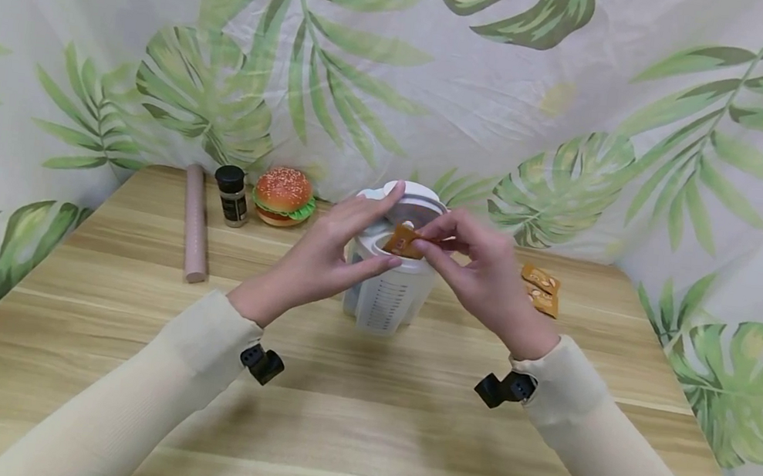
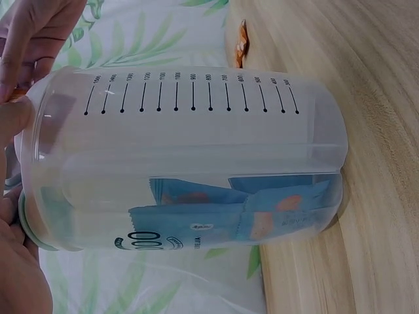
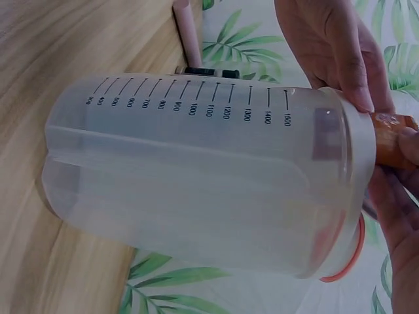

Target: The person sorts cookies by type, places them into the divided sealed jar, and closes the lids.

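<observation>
A translucent storage container (image 1: 385,300) with a white lid and a printed measuring scale stands upright on the table. My right hand (image 1: 483,272) pinches a small orange-brown packet (image 1: 402,242) between thumb and fingers, right at the lid's opening. In the right wrist view, that packet (image 3: 391,140) overlaps the rim's edge. My left hand (image 1: 320,251) holds the container's top, its thumb along the front rim and its fingers reaching over the far side of the lid. Blue packets (image 2: 229,212) lie inside one compartment, seen through the wall in the left wrist view.
Two orange packets (image 1: 540,289) lie on the table (image 1: 346,444) right of the container. A pink roll (image 1: 195,222), a black-capped seasoning jar (image 1: 231,196) and a toy hamburger (image 1: 284,197) stand or lie at the back left. A leaf-patterned cloth (image 1: 475,77) hangs behind.
</observation>
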Available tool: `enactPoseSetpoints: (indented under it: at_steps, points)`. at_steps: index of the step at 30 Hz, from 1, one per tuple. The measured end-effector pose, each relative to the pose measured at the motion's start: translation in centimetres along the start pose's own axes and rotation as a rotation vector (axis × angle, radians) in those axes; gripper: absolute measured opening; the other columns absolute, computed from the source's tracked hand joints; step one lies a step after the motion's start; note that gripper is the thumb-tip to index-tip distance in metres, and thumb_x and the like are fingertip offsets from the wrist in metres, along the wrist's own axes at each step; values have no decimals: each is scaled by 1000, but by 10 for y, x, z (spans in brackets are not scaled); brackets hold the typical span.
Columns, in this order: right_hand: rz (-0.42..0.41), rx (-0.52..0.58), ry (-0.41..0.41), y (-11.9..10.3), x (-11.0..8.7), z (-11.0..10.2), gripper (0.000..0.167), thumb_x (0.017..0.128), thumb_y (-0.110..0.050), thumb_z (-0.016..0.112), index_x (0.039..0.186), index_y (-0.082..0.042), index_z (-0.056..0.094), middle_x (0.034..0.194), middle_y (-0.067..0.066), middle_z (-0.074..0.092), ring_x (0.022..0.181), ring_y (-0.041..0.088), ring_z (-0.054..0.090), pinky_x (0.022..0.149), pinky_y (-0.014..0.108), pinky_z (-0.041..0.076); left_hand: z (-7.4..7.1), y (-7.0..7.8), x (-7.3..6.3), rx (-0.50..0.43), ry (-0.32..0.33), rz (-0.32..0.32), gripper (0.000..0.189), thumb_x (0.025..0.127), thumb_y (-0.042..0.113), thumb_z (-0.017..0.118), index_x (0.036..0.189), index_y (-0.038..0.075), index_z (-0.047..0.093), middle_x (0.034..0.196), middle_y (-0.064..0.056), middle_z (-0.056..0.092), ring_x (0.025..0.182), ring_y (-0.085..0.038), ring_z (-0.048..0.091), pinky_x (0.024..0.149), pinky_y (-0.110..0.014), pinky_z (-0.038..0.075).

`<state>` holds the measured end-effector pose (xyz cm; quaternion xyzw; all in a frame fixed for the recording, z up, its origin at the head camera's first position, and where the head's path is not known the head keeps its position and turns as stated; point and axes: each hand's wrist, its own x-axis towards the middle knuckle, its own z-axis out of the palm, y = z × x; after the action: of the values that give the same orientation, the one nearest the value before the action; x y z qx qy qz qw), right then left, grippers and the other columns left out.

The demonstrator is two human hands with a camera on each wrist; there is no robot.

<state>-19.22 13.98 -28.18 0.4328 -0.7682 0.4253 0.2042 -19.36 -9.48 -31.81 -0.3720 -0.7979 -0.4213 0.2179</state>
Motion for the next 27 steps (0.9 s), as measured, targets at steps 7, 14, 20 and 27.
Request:
enactPoseSetpoints:
  at_steps: [7, 14, 20, 27]
  points:
    - [21, -3, -109, 1, -2, -1, 12, 90, 4, 78, 99, 0, 71, 97, 10, 75, 89, 18, 75, 82, 25, 65, 1, -1, 0, 4, 6, 7, 83, 92, 14, 82, 162, 6, 37, 149, -14, 63, 143, -29, 56, 133, -52, 25]
    - [54, -23, -169, 1, 0, -4, 5, 93, 0, 75, 98, -2, 76, 99, 8, 77, 83, 13, 72, 109, 42, 56, 0, 0, -1, 3, 6, 6, 84, 92, 14, 82, 162, 5, 37, 150, -15, 62, 143, -30, 56, 133, -51, 25]
    - [61, -111, -199, 1, 0, -4, 4, 93, 0, 77, 91, -3, 79, 105, 10, 78, 94, 20, 73, 120, 49, 46, 0, -1, -1, 1, 11, 11, 83, 91, 14, 83, 161, 4, 38, 149, -16, 63, 141, -31, 57, 130, -48, 31]
    - [51, -140, -219, 1, -1, -5, 5, 94, -2, 75, 93, 0, 80, 107, 12, 76, 98, 25, 73, 128, 56, 34, 1, 0, -1, 6, 7, 10, 83, 91, 15, 82, 161, 4, 38, 148, -16, 63, 141, -31, 57, 131, -51, 29]
